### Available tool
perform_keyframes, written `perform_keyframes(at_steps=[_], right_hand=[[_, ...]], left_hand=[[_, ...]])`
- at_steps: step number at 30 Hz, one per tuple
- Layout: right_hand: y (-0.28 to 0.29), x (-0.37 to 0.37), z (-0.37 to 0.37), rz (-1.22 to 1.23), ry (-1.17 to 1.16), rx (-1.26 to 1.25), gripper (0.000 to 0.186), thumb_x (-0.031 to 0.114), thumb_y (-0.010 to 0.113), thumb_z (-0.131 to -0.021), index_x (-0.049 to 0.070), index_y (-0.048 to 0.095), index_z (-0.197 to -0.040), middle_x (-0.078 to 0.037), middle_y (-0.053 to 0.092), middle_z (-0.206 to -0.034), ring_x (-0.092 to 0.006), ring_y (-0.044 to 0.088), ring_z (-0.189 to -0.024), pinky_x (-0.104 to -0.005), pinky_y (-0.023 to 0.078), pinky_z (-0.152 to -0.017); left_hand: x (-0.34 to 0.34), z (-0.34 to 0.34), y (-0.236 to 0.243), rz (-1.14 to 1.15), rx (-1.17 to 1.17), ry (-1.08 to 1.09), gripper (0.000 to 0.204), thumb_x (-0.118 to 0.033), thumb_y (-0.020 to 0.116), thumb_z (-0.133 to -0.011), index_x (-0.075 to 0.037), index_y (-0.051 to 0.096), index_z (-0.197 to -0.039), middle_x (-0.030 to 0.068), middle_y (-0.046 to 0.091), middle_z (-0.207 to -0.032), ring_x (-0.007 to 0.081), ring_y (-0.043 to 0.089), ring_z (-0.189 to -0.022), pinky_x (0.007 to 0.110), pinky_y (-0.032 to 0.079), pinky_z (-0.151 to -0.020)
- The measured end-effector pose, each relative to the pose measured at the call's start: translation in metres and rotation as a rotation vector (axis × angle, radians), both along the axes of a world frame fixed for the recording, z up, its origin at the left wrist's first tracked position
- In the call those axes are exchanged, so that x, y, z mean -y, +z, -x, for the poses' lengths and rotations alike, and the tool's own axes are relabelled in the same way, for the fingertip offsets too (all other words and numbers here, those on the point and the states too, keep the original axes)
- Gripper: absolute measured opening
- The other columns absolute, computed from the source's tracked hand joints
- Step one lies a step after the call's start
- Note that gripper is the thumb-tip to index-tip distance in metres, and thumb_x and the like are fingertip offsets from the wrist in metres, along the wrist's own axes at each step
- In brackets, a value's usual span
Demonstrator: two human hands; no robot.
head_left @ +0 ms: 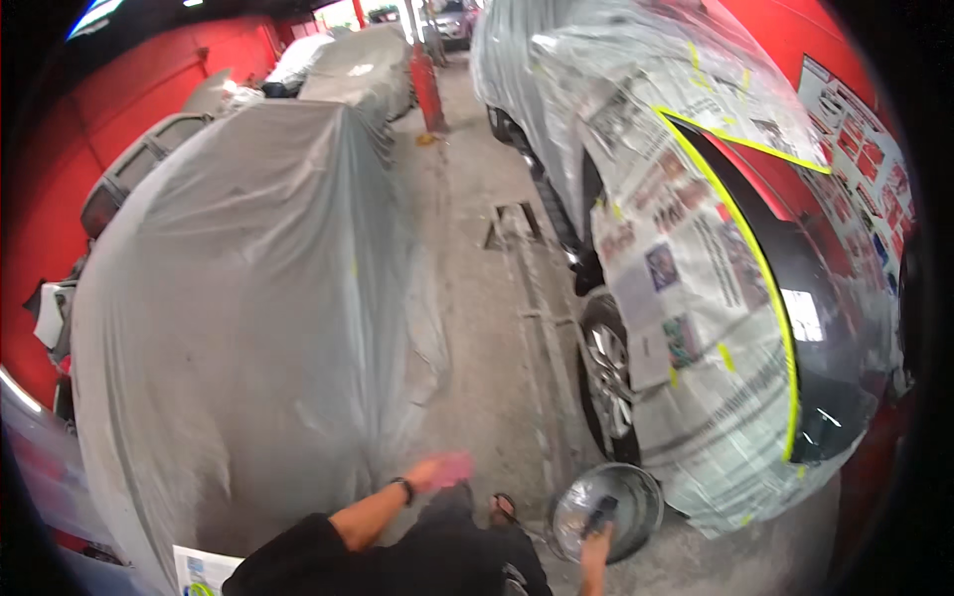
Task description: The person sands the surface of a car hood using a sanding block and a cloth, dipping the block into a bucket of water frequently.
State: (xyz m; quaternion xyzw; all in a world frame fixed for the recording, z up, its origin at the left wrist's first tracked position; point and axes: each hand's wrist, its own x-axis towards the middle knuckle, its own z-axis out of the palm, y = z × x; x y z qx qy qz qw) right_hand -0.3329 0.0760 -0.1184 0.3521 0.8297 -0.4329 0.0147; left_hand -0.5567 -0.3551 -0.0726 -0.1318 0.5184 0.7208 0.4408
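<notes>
My left hand [427, 476] grips a pink cloth [456, 467], bright and limp-looking, its folds blurred. My right hand [596, 546] has its fingers around a small black block [600, 515], dark and oblong, above the near part of the basin [638, 520], inside its rim; I cannot tell whether it touches the bottom. The basin is round, grey and shiny, just beside the wheel [607, 370] of the paper-covered car [696, 298].
</notes>
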Motion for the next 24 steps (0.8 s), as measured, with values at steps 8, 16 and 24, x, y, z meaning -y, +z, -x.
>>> perform_keyframes(at_steps=[8,16,24], right_hand=[[-0.068,-0.014,-0.025,-0.047,-0.227,-0.193,0.064,0.013,0.052,-0.095,0.003,0.038,-0.156,-0.02,0.062,-0.132,-0.0352,0.06,-0.118,-0.0482,0.051,-0.102],[-0.009,0.003,0.054,0.364,-0.832,-0.327,0.037,0.009,0.051,-0.097,-0.003,0.065,-0.129,-0.018,0.07,-0.113,-0.0288,0.067,-0.102,-0.0444,0.054,-0.09],[-0.114,-0.036,0.051,-0.175,-1.168,-0.054,0.066,0.016,0.059,-0.095,-0.009,0.04,-0.153,-0.034,0.054,-0.144,-0.0485,0.052,-0.133,-0.0517,0.04,-0.115]], left_hand=[[-0.187,0.101,0.035,-0.21,-0.082,-0.773,0.056,-0.046,0.062,-0.104,-0.016,0.054,-0.15,-0.0008,0.067,-0.1,0.0086,0.062,-0.079,0.027,0.048,-0.059],[-0.345,0.041,0.095,0.09,-0.523,-1.39,0.048,-0.044,0.064,-0.104,-0.009,0.068,-0.136,-0.0011,0.068,-0.082,0.0097,0.057,-0.068,0.031,0.048,-0.058],[-0.43,-0.037,-0.064,-0.1,-1.481,-1.705,0.032,-0.014,0.062,-0.091,0.0,0.063,-0.12,0.0255,0.062,-0.112,0.0479,0.062,-0.103,0.053,0.053,-0.09]])
